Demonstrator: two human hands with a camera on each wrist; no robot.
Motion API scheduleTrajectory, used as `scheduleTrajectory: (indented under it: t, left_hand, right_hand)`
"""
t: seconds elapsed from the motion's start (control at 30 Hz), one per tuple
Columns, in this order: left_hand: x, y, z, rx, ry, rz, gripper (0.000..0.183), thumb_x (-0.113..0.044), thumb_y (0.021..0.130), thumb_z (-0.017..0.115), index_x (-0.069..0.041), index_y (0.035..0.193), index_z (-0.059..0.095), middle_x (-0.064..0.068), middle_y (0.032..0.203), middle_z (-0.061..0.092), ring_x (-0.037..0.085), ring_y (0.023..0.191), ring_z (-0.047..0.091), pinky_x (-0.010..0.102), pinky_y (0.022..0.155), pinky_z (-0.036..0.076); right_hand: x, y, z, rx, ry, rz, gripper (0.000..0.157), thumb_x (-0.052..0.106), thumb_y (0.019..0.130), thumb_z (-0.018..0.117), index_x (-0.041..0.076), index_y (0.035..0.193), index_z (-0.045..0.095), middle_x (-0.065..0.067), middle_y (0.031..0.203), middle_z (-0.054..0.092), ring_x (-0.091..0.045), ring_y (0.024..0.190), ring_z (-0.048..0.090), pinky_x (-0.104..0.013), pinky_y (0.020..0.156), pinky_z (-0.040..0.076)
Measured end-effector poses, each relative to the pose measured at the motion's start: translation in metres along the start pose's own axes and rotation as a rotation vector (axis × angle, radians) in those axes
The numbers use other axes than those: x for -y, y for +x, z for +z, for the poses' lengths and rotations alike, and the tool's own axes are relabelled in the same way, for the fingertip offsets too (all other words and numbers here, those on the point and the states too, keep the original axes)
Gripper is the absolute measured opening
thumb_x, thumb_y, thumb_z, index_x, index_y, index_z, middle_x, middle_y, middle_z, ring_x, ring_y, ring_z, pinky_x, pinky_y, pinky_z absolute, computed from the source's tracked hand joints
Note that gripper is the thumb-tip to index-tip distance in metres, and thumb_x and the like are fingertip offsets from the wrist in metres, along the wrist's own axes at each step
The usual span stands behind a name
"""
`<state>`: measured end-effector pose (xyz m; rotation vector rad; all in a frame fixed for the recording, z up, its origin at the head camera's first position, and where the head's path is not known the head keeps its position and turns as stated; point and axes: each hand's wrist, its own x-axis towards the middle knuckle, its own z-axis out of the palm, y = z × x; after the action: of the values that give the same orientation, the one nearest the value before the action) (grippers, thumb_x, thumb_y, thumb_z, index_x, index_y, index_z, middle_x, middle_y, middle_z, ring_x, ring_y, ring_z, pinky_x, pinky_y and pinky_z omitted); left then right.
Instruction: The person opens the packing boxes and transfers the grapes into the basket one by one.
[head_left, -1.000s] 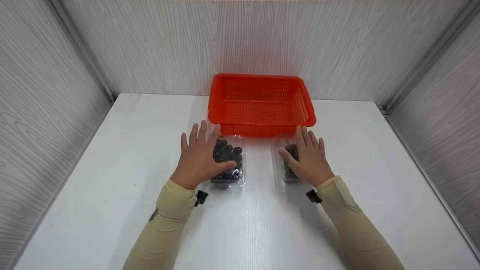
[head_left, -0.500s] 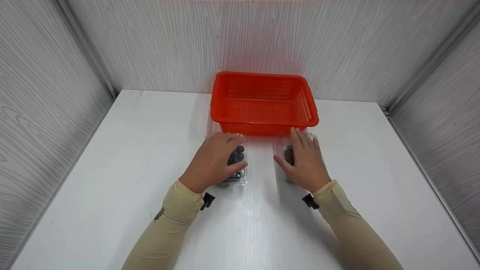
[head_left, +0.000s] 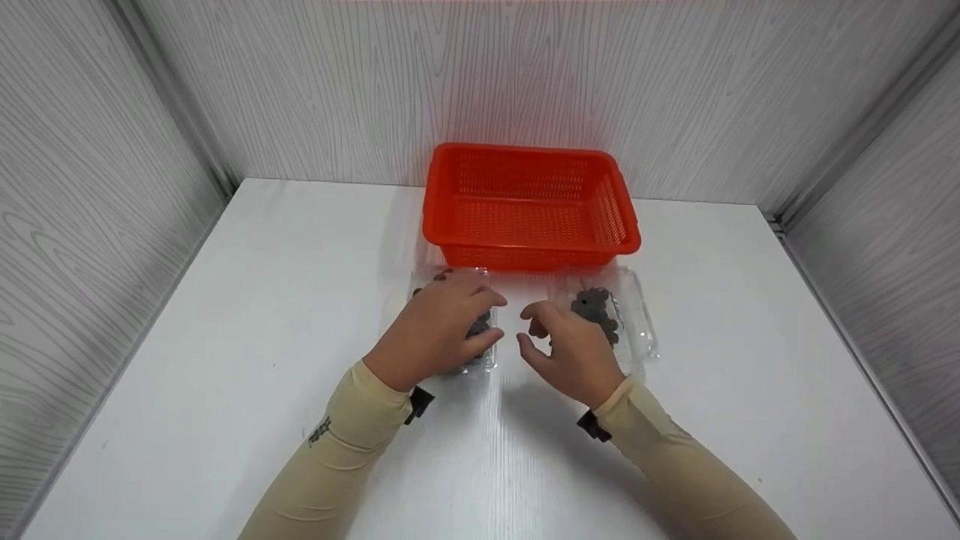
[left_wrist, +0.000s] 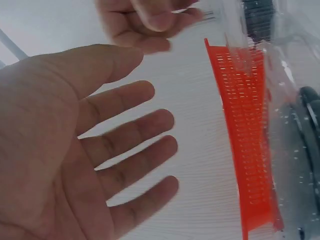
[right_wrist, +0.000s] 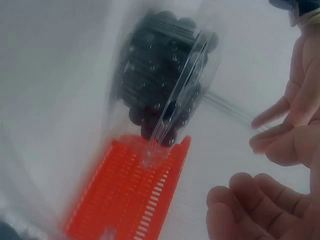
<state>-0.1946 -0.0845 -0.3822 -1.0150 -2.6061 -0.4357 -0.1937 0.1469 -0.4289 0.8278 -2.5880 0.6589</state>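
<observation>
Two clear plastic boxes of dark round fruit, which look like grapes, lie side by side. My left hand [head_left: 431, 330] is over the left box [head_left: 480, 360], hiding much of it; its fingers are spread and nearly straight in the left wrist view. The right box [head_left: 636, 322] shows grapes [head_left: 595, 306] in its middle and a clear edge at its right. My right hand [head_left: 574, 352] is at that box's near left side, fingers and thumb loosely bent with a gap between them. Neither hand visibly holds anything. Fruit in a clear box [right_wrist: 160, 70] fills the right wrist view's upper middle.
Just behind the boxes stands a red slotted plastic basket [head_left: 525, 259], with nothing visible inside. White table surface [head_left: 315, 277] extends to both sides and in front. Wood-grain panels [head_left: 337, 90] enclose the back and sides.
My left hand has moved right over its box, fingers dipping. My right hand has come off the right box, leftward and nearer, its fingers bending, so more of that box shows.
</observation>
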Motion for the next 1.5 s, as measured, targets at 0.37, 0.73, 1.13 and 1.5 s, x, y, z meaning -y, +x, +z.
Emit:
scheduleTrajectory:
  t: [0.37,0.73,1.13,1.5]
  left_hand:
    - [-0.001,-0.008,0.009,0.138,0.029,-0.136,0.055,-0.04,0.09,0.079,-0.01,0.135,0.067,0.011,0.124,0.066,0.029,0.113,0.063,0.046,0.096,0.056]
    - [0.003,-0.006,0.022,0.311,-0.022,-0.4,0.102,-0.051,0.073,0.089,-0.019,0.159,0.043,0.023,0.161,0.035,0.046,0.149,0.027,0.072,0.101,0.045]
    - [0.006,-0.004,0.032,0.299,0.035,-0.363,0.081,-0.046,0.081,0.086,-0.019,0.151,0.055,0.021,0.153,0.047,0.047,0.145,0.037,0.075,0.099,0.043]
    - [0.007,-0.003,0.034,0.264,0.082,-0.349,0.083,-0.049,0.077,0.089,-0.02,0.148,0.058,0.021,0.151,0.051,0.051,0.14,0.042,0.076,0.096,0.045]
  right_hand:
    - [0.006,-0.008,0.035,0.325,0.391,0.154,0.052,0.015,0.093,0.075,0.003,0.132,0.042,-0.01,0.108,0.065,-0.025,0.09,0.07,-0.04,0.08,0.06]
    - [-0.005,-0.005,0.055,0.334,0.645,0.21,0.041,0.005,0.095,0.07,0.003,0.124,0.04,-0.011,0.101,0.061,-0.023,0.092,0.067,-0.035,0.081,0.057]
    - [-0.008,-0.007,0.069,0.329,1.095,0.442,0.046,-0.005,0.098,0.056,0.005,0.136,0.032,-0.013,0.097,0.059,-0.03,0.079,0.068,-0.036,0.059,0.059]
    - [-0.021,-0.003,0.074,0.347,1.115,0.381,0.046,0.0,0.1,0.063,0.01,0.14,0.042,-0.028,0.088,0.067,-0.025,0.068,0.066,-0.032,0.061,0.057]
